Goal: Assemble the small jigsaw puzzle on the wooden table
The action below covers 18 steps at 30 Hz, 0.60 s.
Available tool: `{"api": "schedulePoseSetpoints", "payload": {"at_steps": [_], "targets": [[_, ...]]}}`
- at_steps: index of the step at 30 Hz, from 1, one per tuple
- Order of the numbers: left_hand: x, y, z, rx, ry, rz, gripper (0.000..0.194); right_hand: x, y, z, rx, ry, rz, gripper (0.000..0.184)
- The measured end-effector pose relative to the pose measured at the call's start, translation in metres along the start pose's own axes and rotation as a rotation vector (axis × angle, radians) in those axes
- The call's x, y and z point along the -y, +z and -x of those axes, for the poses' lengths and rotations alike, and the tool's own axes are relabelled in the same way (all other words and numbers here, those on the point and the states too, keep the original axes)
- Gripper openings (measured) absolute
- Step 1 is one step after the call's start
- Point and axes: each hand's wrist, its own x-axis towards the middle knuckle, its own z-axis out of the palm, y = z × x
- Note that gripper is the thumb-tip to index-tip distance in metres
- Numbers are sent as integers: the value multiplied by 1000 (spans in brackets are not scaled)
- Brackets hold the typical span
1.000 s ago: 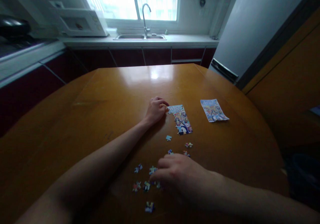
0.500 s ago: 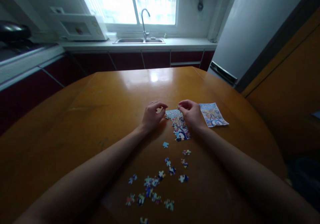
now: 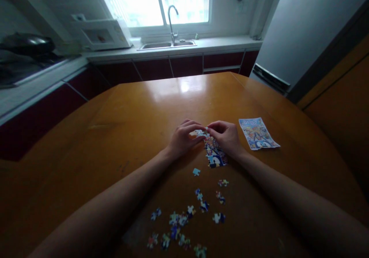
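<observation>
A partly joined jigsaw puzzle (image 3: 215, 150) lies on the table between my two hands. My right hand (image 3: 228, 137) has its thumb and forefinger pinched at the puzzle's top edge, on a small puzzle piece mostly hidden by the fingertips. From the left, my left hand (image 3: 184, 138) reaches over the puzzle's upper left corner. Its forefinger stretches to the right fingertips and its thumb rests near the puzzle's left side, with a gap between them. A single light blue puzzle piece (image 3: 196, 172) lies just below the puzzle.
Several loose puzzle pieces (image 3: 174, 233) are scattered on the near part of the wooden table (image 3: 138, 112). A printed picture sheet (image 3: 257, 133) lies right of my right hand. Beyond the table are a sink (image 3: 155, 46), a microwave (image 3: 100, 35) and a fridge (image 3: 300, 31).
My left hand has moved right, its forefinger now meeting the right fingertips over the puzzle's top. My right hand has lowered its piece to the puzzle edge. The view has shifted slightly.
</observation>
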Motion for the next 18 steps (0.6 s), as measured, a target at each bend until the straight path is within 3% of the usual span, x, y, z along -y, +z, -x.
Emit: {"api": "schedulePoseSetpoints", "payload": {"at_steps": [9, 18], "targets": [[-4, -1, -1, 2, 5, -10, 11, 1, 0, 0, 62, -16, 5, 8], [3, 1, 1, 64, -112, -44, 8, 0, -3, -4, -201, 18, 20, 15]]}}
